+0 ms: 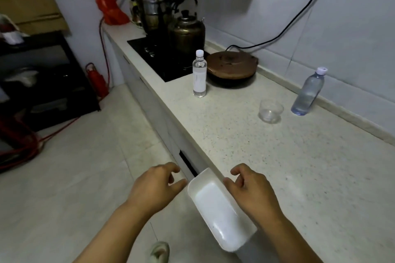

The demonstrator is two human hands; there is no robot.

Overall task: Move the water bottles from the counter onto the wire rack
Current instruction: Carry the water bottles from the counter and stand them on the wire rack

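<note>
Plainly, nothing is held yet: the left hand (157, 185) and the right hand (249, 188) hover low in view with fingers loosely curled and apart, on either side of a white tray (215, 207) that juts over the tabletop (277, 166) edge. Two water bottles stand upright and well apart on the tabletop: a white-capped bottle (199, 74) just beside a brown round lid (232, 66), and a bluish bottle (308, 92) near the wall, with a clear glass cup (270, 111) close to it. Each bottle is best gripped round its middle and lifted straight up, so the cup is not knocked. A dark rack (49, 74) at the left is probably the destination, though this cannot be confirmed.
</note>
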